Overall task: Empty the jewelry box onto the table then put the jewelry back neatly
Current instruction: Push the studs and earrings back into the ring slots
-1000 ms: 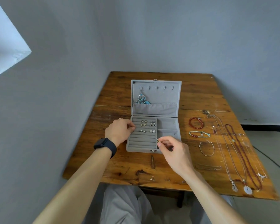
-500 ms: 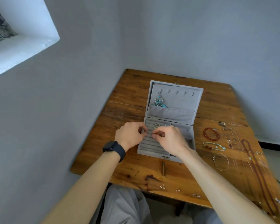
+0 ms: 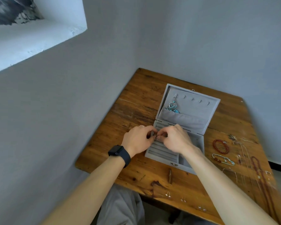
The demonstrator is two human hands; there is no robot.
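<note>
My left hand (image 3: 138, 140) and my right hand (image 3: 173, 140) meet fingertip to fingertip over the left part of the open jewelry box (image 3: 193, 109), above its ridged rows. The fingers of both are curled in, pinching a small piece of jewelry (image 3: 155, 137) between them; it is too tiny for me to tell what kind. A turquoise pendant (image 3: 173, 107) hangs in the lid, dipping into its pocket. The box sits on the wooden surface (image 3: 136, 98). To its right lie a red bead bracelet (image 3: 221, 146) and long necklaces (image 3: 263, 176), and small studs (image 3: 168, 194) lie near the front edge. A dark watch (image 3: 119, 153) is on my left wrist.
</note>
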